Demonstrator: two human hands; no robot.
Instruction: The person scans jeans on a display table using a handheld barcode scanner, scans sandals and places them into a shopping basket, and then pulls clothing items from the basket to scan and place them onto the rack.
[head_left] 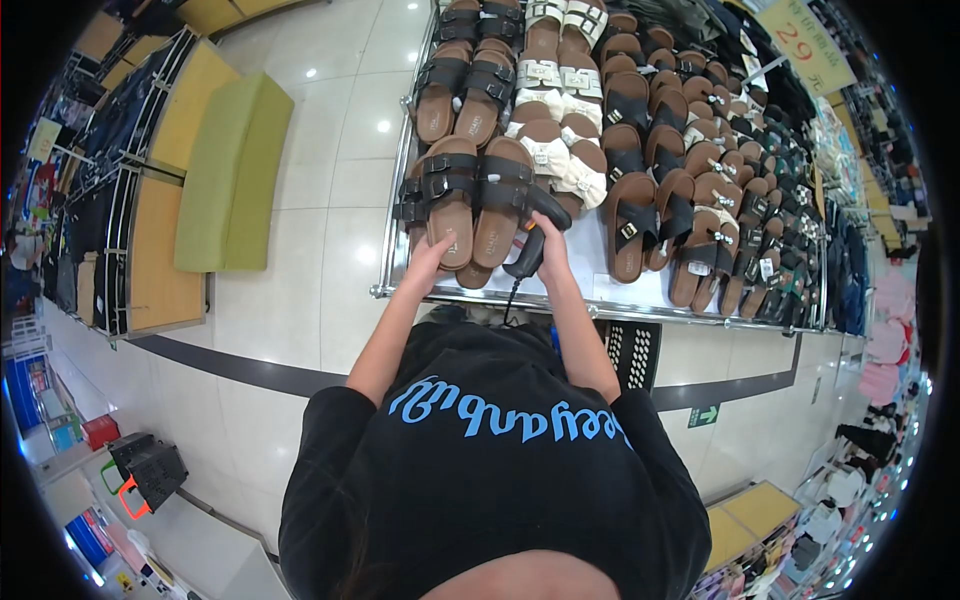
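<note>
My left hand [428, 264] grips the heel of a brown-soled sandal [449, 205] with black buckled straps, thumb on the footbed. Its partner, a matching sandal [497, 230], lies close alongside to the right. More of the same kind lie under the two. In my right hand [552, 250] is a black corded barcode scanner [526, 258], its head [549, 207] beside the straps of the right-hand sandal. The cord hangs down toward my shirt.
Rows of black and white sandals [545, 75] fill the metal-railed display table [600, 295]. A price sign [805, 45] stands at the far right. A green bench [232, 175] and clothing racks [100, 190] are to the left. Black baskets [145, 470] sit at lower left.
</note>
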